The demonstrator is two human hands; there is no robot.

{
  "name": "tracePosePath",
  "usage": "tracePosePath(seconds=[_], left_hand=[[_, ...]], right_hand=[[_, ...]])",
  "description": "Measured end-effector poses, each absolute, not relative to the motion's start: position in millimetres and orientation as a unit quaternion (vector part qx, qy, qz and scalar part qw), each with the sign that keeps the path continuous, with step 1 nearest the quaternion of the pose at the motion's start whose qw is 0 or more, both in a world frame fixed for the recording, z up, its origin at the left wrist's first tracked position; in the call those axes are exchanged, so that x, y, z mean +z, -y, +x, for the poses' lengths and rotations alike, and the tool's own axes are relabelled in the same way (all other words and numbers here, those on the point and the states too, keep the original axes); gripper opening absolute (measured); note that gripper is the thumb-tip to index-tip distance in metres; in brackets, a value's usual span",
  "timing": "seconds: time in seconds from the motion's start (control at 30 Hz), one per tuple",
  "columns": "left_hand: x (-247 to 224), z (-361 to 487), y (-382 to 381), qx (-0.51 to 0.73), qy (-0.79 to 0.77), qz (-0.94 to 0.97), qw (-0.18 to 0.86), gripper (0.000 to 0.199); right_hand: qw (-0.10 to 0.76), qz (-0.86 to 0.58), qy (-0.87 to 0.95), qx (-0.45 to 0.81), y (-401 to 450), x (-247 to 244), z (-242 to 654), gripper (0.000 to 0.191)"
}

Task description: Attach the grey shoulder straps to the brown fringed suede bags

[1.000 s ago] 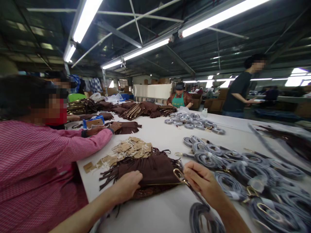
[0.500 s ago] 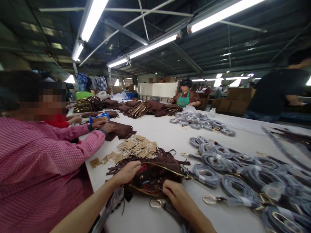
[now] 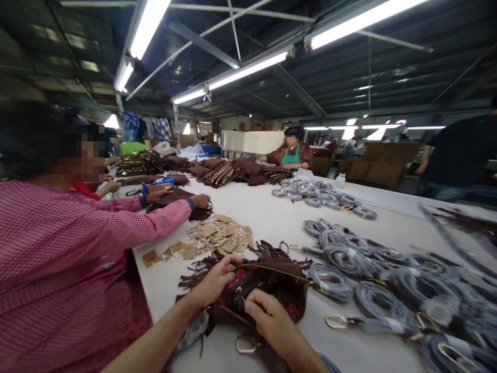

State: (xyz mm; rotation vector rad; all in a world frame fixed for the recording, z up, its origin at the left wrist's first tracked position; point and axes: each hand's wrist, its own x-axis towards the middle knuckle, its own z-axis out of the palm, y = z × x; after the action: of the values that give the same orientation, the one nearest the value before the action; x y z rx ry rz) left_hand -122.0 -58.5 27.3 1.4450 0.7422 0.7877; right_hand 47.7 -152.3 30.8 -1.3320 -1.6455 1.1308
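Note:
A dark brown fringed bag (image 3: 272, 274) lies on the white table with its gold-edged mouth open, showing a red and dark lining. My left hand (image 3: 218, 277) grips the rim at the bag's left side, fingers bent over the edge. At the front of the opening, my right hand (image 3: 264, 313) is closed, with fingertips at the near rim; what they pinch is too small to tell. Below it a strap with a gold clasp (image 3: 247, 344) hangs at the near side. Brown paper tags with white strings (image 3: 217, 233) are heaped behind the bag.
Coiled grey wrapped straps (image 3: 349, 259) with gold clasps cover the right side. A person in a pink checked shirt (image 3: 77, 233) works close at the left. Brown bags (image 3: 240, 172) are piled farther back, near a person in a green apron (image 3: 291, 157).
The bag's mouth is wider and turned more toward me. My right hand has moved left along the rim, my left hand slightly right. The neighbour's arm now reaches farther right.

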Motion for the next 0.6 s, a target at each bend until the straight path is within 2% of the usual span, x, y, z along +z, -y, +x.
tracePosePath(seconds=[0.07,0.2,0.33,0.43,0.6], left_hand=[[29,-120,61,0.343,-0.294,0.657,0.604,0.041],[41,-122,67,0.314,-0.270,0.748,0.518,0.031],[53,-125,72,0.258,-0.221,0.784,0.520,0.035],[56,-127,75,0.228,-0.180,0.799,0.526,0.036],[48,-129,74,0.242,-0.213,0.805,0.498,0.027]], right_hand=[[0.377,-0.500,0.601,0.496,150,28,47,0.020],[0.389,-0.493,0.528,0.571,149,30,48,0.030],[0.390,-0.464,0.479,0.635,153,39,52,0.045],[0.402,-0.453,0.465,0.646,156,43,54,0.054],[0.405,-0.465,0.464,0.636,157,41,53,0.056]])
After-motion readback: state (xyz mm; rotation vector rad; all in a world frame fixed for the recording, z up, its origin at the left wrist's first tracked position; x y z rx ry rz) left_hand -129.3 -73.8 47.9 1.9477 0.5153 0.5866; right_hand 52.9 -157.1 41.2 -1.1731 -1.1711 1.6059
